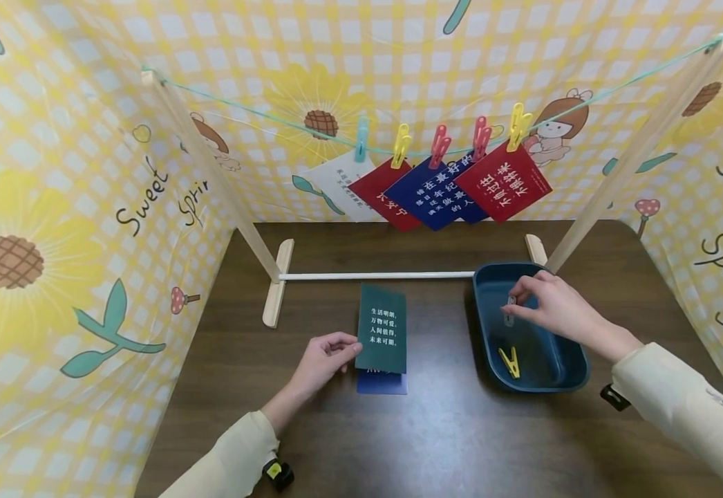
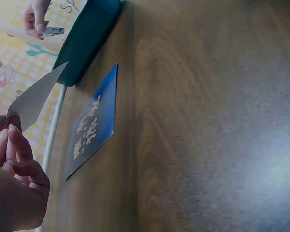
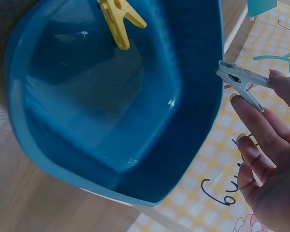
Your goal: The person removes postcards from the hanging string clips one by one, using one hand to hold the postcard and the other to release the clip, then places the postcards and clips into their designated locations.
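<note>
My left hand pinches a dark green card with white writing by its left edge, raised above a blue card that lies on the table. In the left wrist view the green card's pale back shows. Over the blue basin, my right hand pinches a pale grey-white clothespin between thumb and fingers. One yellow clothespin lies at the bottom of the basin.
Beyond the hands, a green string runs between two wooden posts. Several cards hang from it by clothespins, among them a white card and a red card. A white rod joins the posts' feet.
</note>
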{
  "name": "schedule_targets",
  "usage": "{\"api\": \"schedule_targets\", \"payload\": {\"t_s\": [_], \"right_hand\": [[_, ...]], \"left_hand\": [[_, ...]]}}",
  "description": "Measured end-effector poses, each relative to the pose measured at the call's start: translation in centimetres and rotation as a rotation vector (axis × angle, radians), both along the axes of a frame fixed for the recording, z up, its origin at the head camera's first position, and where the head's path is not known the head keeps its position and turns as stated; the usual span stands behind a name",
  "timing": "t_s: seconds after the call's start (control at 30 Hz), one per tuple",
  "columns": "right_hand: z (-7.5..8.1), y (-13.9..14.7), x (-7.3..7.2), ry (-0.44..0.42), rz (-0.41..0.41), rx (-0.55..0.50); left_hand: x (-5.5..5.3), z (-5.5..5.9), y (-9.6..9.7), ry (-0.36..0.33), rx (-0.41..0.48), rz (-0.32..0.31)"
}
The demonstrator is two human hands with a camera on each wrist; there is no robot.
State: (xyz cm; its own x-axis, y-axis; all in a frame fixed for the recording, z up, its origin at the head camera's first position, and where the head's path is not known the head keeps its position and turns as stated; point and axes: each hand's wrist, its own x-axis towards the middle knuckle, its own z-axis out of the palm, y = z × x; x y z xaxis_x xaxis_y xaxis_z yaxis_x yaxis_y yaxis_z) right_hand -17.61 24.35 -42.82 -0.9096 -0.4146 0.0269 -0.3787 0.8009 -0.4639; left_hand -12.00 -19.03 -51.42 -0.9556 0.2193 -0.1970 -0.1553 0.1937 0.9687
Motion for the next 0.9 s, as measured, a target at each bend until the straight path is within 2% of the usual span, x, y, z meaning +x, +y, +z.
{"api": "schedule_targets", "payload": {"t_s": [0.3, 0.63, 0.9], "right_hand": [[-1.1, 0.4, 0.3, -0.031, -0.008, -0.006], [-2.0, 1.0, 0.5, -0.037, -0.016, 0.004], [-2.3, 1.5, 0.4, -0.056, -0.032, 0.013]], "left_hand": [[0.5, -0.8, 0.3, -0.097, 0.023, 0.027], [0.8, -1.3, 0.4, -0.1, 0.001, 0.012], [1.0, -2.0, 0.5, -0.101, -0.057, -0.006]]}}
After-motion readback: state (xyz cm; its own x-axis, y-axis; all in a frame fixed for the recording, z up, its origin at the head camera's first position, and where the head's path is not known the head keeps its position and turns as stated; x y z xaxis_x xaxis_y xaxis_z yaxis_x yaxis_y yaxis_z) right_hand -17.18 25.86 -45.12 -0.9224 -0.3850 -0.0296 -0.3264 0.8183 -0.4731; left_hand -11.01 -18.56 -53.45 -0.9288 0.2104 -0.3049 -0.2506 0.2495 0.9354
